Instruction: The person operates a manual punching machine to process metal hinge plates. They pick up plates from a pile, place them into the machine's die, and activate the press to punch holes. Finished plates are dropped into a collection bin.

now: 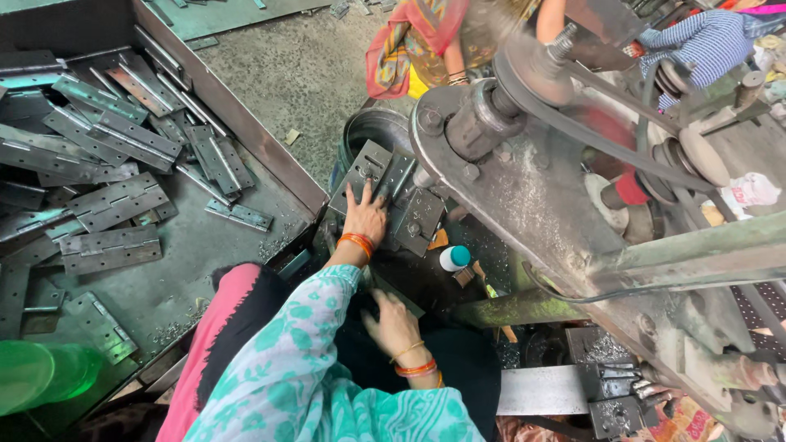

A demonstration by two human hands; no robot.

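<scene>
Left hand [365,218]: fingers spread flat, pressing a grey steel hinge [372,173] on the press bed [417,217]. Right hand [395,323] at 6 o'clock of it, fingers loosely curled against a dark metal piece; grip unclear. Small white bottle with teal cap [453,258] at 3 o'clock of the left wrist. Tray [205,245] of loose hinges [115,200] at 9 o'clock. Belt pulley [532,65] at 1 o'clock.

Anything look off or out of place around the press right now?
Mostly routine. Metal shavings are scattered across the tray beside the loosely heaped hinges. The left hand presses a hinge plate on the press.
</scene>
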